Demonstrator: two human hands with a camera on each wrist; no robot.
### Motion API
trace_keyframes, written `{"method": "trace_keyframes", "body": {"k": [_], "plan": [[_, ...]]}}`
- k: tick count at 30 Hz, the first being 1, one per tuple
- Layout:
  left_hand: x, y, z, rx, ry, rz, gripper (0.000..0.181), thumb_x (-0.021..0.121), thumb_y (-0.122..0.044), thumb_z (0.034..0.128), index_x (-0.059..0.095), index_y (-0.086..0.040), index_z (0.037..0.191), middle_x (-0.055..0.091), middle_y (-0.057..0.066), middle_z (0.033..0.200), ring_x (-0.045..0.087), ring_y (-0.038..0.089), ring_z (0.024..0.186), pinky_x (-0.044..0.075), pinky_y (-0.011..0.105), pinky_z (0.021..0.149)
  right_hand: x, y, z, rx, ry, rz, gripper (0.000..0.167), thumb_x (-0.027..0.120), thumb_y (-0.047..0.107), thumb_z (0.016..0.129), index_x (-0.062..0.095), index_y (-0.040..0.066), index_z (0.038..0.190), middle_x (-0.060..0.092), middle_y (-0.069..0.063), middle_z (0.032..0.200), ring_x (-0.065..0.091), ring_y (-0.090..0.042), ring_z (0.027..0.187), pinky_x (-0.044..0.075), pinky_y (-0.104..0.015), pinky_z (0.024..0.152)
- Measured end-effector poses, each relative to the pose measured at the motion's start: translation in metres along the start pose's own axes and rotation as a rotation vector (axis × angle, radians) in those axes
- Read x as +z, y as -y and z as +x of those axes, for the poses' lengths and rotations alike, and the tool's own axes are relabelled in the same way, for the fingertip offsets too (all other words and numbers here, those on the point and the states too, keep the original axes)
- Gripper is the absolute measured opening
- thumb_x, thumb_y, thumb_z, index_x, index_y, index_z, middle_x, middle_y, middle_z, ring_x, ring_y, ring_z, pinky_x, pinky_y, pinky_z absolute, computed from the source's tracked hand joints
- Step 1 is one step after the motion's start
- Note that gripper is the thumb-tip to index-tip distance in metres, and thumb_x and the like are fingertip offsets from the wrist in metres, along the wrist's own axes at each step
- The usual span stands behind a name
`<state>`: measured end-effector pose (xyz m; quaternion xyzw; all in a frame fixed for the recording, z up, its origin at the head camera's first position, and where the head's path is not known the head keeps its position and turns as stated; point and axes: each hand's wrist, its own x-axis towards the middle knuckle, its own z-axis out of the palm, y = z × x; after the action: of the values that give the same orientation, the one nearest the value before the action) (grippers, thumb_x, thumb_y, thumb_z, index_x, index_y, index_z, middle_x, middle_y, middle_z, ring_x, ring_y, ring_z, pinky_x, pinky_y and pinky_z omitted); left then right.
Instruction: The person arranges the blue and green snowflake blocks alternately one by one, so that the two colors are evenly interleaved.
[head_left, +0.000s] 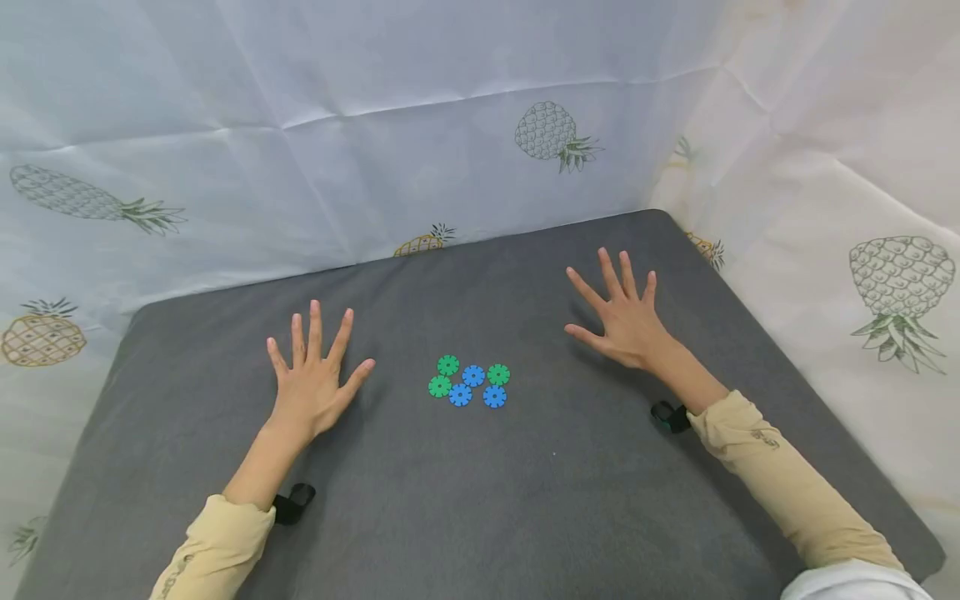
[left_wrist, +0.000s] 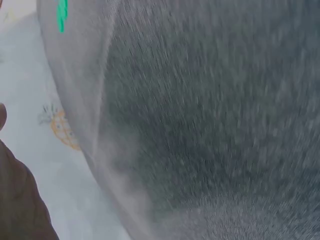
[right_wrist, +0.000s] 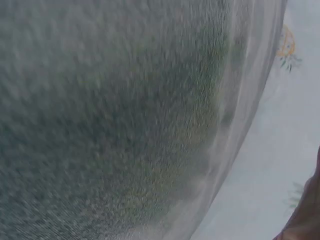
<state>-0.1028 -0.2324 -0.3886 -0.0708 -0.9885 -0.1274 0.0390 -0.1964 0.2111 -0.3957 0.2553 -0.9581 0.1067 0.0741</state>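
Grey table (head_left: 480, 508), pineapple-print sheet (head_left: 360, 179) behind. My L hand (head_left: 309, 387) and R hand (head_left: 628, 327): both spread wide, fingers straight, nothing held. 3 green discs (head_left: 439, 386) + 3 blue discs (head_left: 460, 395) lie btwn them. Of the wrist cams, only L's catches a green bit (left_wrist: 62, 15) (blurry).

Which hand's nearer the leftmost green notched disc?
Left. The left hand is left of that green notched disc; the right hand is farther, right of the other discs.
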Motion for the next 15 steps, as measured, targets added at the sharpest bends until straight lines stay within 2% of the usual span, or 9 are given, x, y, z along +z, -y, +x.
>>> {"method": "trace_keyframes", "body": {"k": [8,15], "plan": [[0.004,-0.018,-0.010,0.083,0.047,-0.067,0.075,0.039,-0.057,0.0979,0.001,-0.027,0.156,-0.019,0.009,0.158,-0.018,0.036,0.143,-0.012,0.067,0.103,0.001,0.019,-0.008,-0.112,0.008,0.038,0.080,0.045,0.062,0.093,0.011,0.026,0.156,-0.010,-0.007,0.160,-0.016,-0.032,0.144,-0.002,-0.074,0.100],[0.012,-0.031,-0.018,0.154,0.091,-0.123,0.075,0.046,-0.051,0.0977,0.004,-0.028,0.156,-0.011,0.011,0.160,-0.012,0.036,0.144,-0.005,0.069,0.104,0.005,0.043,-0.013,-0.200,0.078,0.076,0.080,0.051,0.055,0.094,0.014,0.022,0.156,-0.004,-0.005,0.161,-0.009,-0.030,0.146,0.002,-0.070,0.104]]}}
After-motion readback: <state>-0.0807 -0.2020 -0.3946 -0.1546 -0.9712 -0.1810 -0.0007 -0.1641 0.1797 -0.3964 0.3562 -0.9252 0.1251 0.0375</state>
